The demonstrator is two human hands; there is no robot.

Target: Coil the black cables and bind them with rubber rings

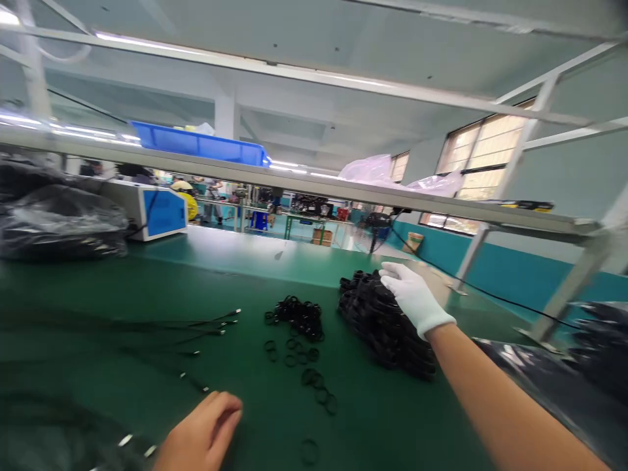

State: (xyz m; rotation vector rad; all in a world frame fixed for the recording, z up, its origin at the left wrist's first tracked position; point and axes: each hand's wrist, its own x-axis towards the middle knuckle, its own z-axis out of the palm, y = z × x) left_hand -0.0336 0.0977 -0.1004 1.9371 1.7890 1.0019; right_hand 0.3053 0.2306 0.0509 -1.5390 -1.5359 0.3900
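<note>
My left hand (203, 428), bare and slightly blurred, is low over the green table with its fingers curled against the thumb. Whatever it may hold is hidden. Just left of it lie thin black cables (196, 332) with small metal plug ends. My right hand (409, 291), in a white glove, reaches over a heap of black coiled cables (380, 320). Its fingers are stretched out at the top of the heap, and I see nothing in them. Between my hands are a small pile of black bands (299, 317) and several loose black rings (318, 389).
Clear plastic bags (63, 222) and a blue-and-white machine (159, 209) stand at the back left. Overhead, a shelf (304, 175) carries a blue tray (201, 145) and pinkish plastic bags (367, 171). More dark bagged goods (554, 386) lie on the right, near a metal post.
</note>
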